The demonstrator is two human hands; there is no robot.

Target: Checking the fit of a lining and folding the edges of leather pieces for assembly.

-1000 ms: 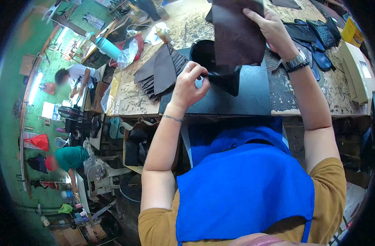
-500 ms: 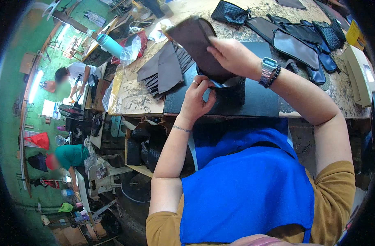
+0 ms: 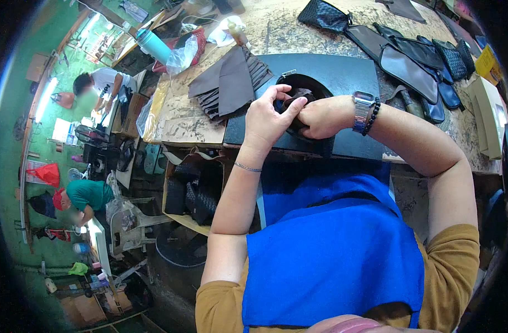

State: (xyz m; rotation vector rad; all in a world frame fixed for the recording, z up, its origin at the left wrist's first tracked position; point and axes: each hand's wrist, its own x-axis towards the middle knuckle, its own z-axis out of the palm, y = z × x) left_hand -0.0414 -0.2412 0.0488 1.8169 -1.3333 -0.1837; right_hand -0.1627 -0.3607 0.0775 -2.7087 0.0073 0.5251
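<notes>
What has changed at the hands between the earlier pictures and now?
The right hand came down toward the person, into the opening of the black pouch. The brown piece it held up now sits bunched there; whether the right hand let go is hidden. The left hand stayed at the pouch's rim, the brown stack beside it.

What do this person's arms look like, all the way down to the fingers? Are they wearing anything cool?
The sleeves are short and mustard brown. The left grip has no glove, and a thin silvery bracelet circles its wrist. The right grip is gloveless too, with a silver watch and a black beaded band at its wrist.
</notes>
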